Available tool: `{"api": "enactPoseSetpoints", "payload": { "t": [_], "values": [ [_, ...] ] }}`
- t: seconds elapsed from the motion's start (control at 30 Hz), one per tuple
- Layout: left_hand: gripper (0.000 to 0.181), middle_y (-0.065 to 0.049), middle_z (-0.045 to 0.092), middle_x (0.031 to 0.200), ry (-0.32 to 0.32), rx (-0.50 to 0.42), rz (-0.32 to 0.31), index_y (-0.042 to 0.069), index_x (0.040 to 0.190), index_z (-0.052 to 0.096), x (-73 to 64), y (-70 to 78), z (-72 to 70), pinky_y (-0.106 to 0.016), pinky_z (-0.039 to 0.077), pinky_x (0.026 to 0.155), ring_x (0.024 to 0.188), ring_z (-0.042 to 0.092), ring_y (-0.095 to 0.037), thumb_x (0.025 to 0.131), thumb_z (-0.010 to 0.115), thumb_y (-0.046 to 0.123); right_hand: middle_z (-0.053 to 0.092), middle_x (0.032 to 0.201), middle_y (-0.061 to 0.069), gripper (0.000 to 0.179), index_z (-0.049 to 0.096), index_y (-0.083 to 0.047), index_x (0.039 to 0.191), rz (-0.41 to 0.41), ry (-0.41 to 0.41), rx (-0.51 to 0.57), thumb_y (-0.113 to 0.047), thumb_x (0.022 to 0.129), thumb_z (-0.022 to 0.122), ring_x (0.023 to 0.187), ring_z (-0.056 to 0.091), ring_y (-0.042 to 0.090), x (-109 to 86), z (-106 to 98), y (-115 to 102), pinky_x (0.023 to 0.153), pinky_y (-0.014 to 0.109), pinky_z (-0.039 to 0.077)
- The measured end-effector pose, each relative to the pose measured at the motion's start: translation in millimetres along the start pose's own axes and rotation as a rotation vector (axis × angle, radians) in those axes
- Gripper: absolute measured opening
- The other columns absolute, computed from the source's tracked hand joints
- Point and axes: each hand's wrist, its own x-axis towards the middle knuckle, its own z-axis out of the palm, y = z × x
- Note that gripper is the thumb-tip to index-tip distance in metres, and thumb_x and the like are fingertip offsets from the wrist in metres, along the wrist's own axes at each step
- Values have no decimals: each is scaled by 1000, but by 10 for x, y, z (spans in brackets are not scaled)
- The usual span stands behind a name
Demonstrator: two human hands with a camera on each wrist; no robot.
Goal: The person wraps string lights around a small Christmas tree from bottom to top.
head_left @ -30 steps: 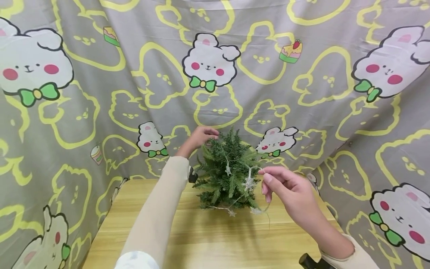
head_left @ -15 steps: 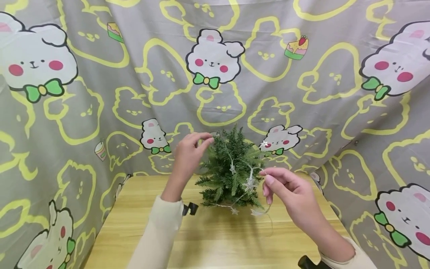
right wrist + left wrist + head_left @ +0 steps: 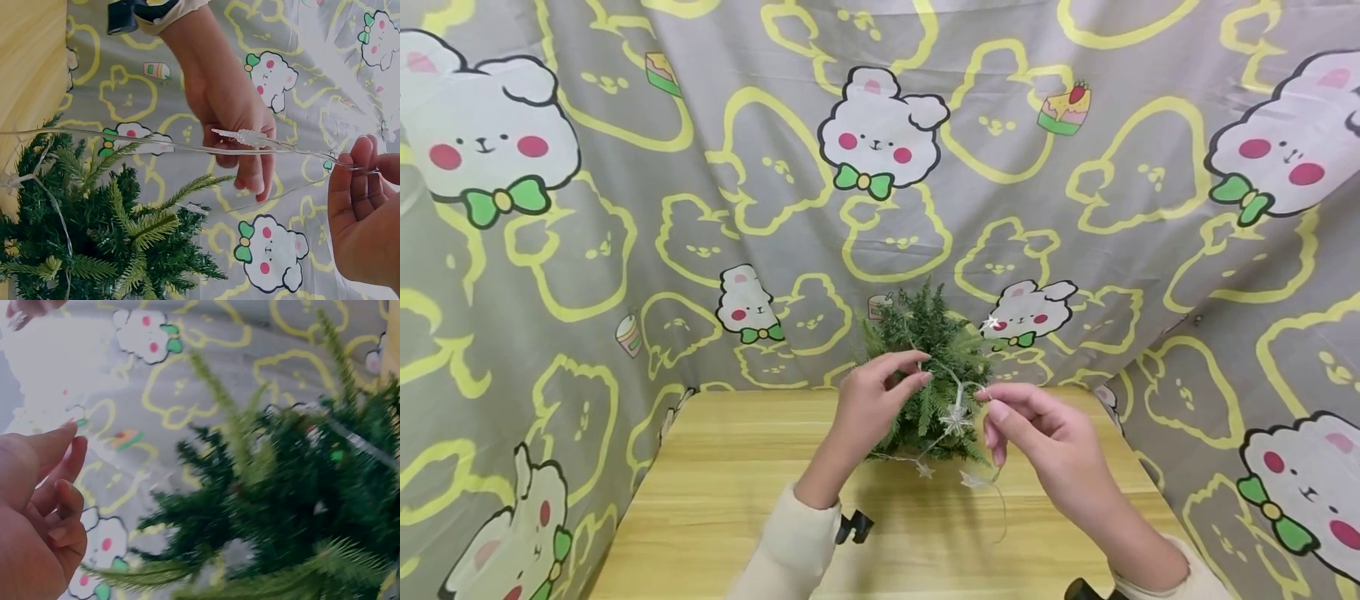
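A small green artificial Christmas tree stands on the wooden table, with a string of clear star lights draped on its front. My right hand pinches the thin wire of the string lights between thumb and fingers; the right wrist view shows the clear wire running taut from these fingertips toward the tree. My left hand hovers before the tree's left side, thumb and forefinger slightly apart near the wire. In the left wrist view the left hand is beside the branches, and no held thing shows clearly.
The wooden table has its back edge against a grey curtain printed with rabbits. More stars hang low at the tree's front, and a loose wire end dangles below my right hand. Another star sticks out at the tree's right.
My left hand has come away from the tree's upper left and moved down and right, toward the right hand. The right hand keeps its pinch on the wire, nearly still.
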Motion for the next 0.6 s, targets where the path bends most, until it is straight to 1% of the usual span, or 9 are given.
{"api": "enactPoseSetpoints", "payload": {
  "t": [0.07,0.13,0.17,0.23,0.3,0.33,0.4,0.5,0.6],
  "values": [
    [29,11,73,88,11,-14,6,20,121,72,-22,-27,70,-21,43,53,59,53,-3,94,71,31,66,76,3,18,65,2,114,-11,-9,8,4,101,52,60,61,19,-15,9,2,56,32,55],
    [30,9,75,88,25,-36,11,18,122,72,-46,-66,117,-20,44,53,60,60,-7,96,69,30,65,76,4,19,65,1,114,-21,-21,12,6,101,52,59,60,19,-37,20,4,56,32,54],
    [29,7,76,88,37,-44,22,17,121,72,-48,-87,141,-20,45,54,61,63,-9,96,69,29,65,76,3,20,66,0,114,-16,-21,7,5,101,52,59,60,19,-49,22,5,56,32,54],
    [26,5,77,88,71,-47,45,15,118,74,-40,-128,169,-20,45,53,61,64,-10,96,69,28,66,76,2,20,66,-2,114,-5,-22,-3,5,101,53,59,61,19,-77,27,10,56,32,54],
    [22,4,77,89,99,-19,87,15,113,76,-20,-171,177,-19,45,54,60,62,-9,96,69,26,66,77,2,20,66,-1,115,2,-31,-6,4,101,53,58,61,19,-108,36,21,57,32,55],
    [21,4,77,89,108,8,114,15,112,77,-6,-190,175,-19,43,54,59,58,-7,96,70,26,65,77,3,20,66,0,115,3,-37,-1,5,101,53,58,61,20,-121,43,29,58,32,55],
    [19,4,76,91,111,64,173,16,111,77,20,-226,164,-18,42,54,58,53,-4,95,72,24,65,78,3,20,66,-1,115,16,-41,4,4,101,54,59,61,19,-141,58,49,59,31,55],
    [17,4,77,92,93,130,266,15,108,78,56,-270,143,-16,46,58,63,59,-2,94,73,22,65,78,5,20,66,0,116,18,-51,25,4,101,53,59,60,20,-158,75,82,59,32,55],
    [13,2,78,94,98,153,312,13,104,79,111,-284,109,-16,53,65,73,69,-5,94,72,19,65,78,5,20,66,0,117,30,-55,15,3,102,54,59,61,20,-176,81,104,59,33,55]
  ]
}}
